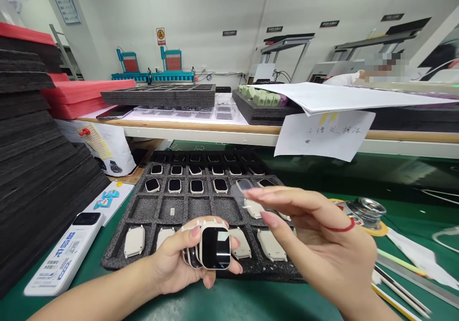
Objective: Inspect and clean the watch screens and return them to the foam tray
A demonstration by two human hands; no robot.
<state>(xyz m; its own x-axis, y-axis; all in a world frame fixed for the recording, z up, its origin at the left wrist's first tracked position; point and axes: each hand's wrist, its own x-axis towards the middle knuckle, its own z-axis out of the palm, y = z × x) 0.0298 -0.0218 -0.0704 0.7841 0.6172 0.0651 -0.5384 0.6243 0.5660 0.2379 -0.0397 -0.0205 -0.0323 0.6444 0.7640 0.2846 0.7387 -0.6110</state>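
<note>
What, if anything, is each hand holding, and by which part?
Left hand: several watches, by their side edges. Right hand: clear film at fingertips; grip unclear.

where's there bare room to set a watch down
Bare: three pockets in the foam tray, one left of the pocket with a small white piece, two to its right; also the green table in front of the tray, between the left hand and right hand. Crowded: the table's right side, with a metal-topped container, metal strip and thin sticks.

At four o'clock, the right hand (332, 249) wears a thin red band (340, 230); the left forearm (124, 280), seven o'clock, is bare.
</note>
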